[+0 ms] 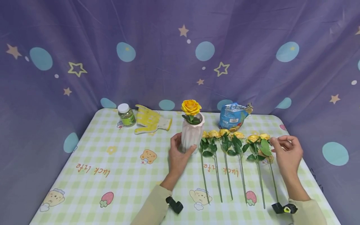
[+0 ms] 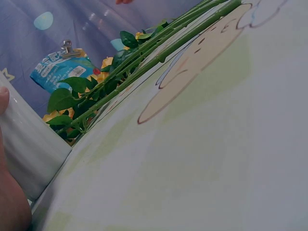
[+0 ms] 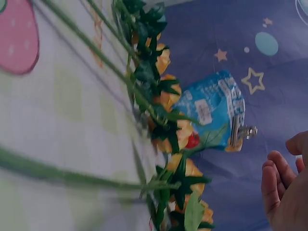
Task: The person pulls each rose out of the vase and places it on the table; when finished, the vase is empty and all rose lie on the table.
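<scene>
My left hand grips a white fluted vase low on its body, thumb across the front. One yellow rose stands in the vase, its bloom above the rim and its lower stem hidden inside. In the left wrist view, part of the vase shows at the left edge. Several yellow roses with green stems lie in a row right of the vase, blooms toward the back. My right hand hovers beside the rightmost bloom, fingers loosely bent. The right wrist view shows its fingers apart from the flowers, holding nothing.
Behind the roses stands a blue snack bag, closed with a metal clip. A white-lidded jar and a yellow-and-white glove are at the back left. A green checked tablecloth covers the table; a purple curtain surrounds it.
</scene>
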Demonstrator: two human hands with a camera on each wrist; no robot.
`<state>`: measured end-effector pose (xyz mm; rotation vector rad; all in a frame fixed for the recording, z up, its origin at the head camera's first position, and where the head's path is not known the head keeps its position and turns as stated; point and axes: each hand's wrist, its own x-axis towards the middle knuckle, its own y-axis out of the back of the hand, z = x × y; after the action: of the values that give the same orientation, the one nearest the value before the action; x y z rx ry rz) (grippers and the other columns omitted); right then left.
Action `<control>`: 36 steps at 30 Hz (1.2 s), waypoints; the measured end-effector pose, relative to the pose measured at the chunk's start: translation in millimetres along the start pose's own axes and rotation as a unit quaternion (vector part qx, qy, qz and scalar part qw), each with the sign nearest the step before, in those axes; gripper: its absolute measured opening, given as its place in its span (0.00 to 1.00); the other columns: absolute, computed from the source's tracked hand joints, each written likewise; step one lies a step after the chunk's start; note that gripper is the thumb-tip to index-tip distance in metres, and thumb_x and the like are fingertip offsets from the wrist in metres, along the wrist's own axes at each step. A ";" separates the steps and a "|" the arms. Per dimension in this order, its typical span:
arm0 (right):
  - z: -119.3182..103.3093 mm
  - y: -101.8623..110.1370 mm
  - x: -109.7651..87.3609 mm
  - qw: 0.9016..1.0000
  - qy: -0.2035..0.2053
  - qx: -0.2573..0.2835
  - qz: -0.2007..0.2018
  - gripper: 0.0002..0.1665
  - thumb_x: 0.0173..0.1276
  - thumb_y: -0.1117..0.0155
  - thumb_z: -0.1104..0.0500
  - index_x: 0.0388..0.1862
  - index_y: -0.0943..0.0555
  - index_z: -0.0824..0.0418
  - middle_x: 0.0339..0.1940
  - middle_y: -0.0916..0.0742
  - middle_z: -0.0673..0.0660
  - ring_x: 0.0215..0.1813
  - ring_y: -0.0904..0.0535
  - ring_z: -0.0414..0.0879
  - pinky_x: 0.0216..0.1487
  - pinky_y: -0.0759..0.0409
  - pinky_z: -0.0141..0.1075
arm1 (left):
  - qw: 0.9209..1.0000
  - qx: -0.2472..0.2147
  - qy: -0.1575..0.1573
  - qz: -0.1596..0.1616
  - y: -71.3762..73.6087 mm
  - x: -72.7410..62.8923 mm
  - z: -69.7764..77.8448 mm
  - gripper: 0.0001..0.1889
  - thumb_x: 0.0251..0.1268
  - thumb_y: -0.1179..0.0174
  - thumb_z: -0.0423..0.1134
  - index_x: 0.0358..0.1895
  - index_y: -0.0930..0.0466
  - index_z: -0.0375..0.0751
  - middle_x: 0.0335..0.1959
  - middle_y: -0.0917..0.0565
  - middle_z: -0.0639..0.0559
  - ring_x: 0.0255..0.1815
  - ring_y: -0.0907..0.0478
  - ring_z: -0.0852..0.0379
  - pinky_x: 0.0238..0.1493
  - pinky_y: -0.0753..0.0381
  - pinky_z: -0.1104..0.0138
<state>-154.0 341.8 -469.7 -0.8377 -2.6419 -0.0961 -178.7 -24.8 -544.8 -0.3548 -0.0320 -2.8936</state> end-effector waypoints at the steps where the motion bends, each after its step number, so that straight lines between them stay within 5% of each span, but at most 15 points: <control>1: -3.6 -3.1 -1.5 1.000 0.006 0.013 -0.002 0.09 0.71 0.26 0.75 0.42 0.19 0.69 0.29 0.07 0.47 0.32 0.09 0.36 0.28 0.16 0.25 | 1.000 0.000 0.000 0.000 0.2 0.0 -0.2 0.40 0.64 0.18 0.40 0.76 0.29 0.41 0.75 0.20 0.43 0.80 0.26 0.44 0.82 0.33 0.46; 17: -32.7 -47.7 -27.8 0.985 0.087 0.133 -0.062 0.12 0.67 0.28 0.81 0.45 0.22 0.78 0.34 0.07 0.54 0.31 0.11 0.41 0.31 0.15 0.26 | 1.000 -0.006 -0.002 -0.002 0.7 -0.2 1.3 0.40 0.64 0.18 0.40 0.75 0.29 0.40 0.75 0.20 0.43 0.79 0.25 0.44 0.82 0.32 0.45; 22: -37.1 -66.4 -39.1 0.978 0.125 0.141 -0.086 0.13 0.68 0.29 0.81 0.46 0.25 0.82 0.34 0.07 0.54 0.31 0.12 0.41 0.32 0.16 0.26 | 1.000 -0.006 0.000 -0.002 0.4 -0.1 0.9 0.40 0.64 0.18 0.40 0.75 0.29 0.41 0.75 0.20 0.43 0.79 0.25 0.43 0.82 0.33 0.44; 36: -48.1 -113.5 -66.0 0.973 0.148 0.117 -0.135 0.17 0.72 0.29 0.77 0.48 0.28 0.85 0.38 0.09 0.48 0.39 0.12 0.39 0.42 0.16 0.27 | 1.000 -0.002 0.001 -0.002 0.1 0.7 1.6 0.40 0.64 0.17 0.41 0.75 0.29 0.41 0.74 0.20 0.43 0.79 0.25 0.44 0.82 0.32 0.45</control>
<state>-153.1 204.5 -443.8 -0.3527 -2.4071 0.0205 -179.0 -24.9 -543.0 -0.3538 -0.0276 -2.8985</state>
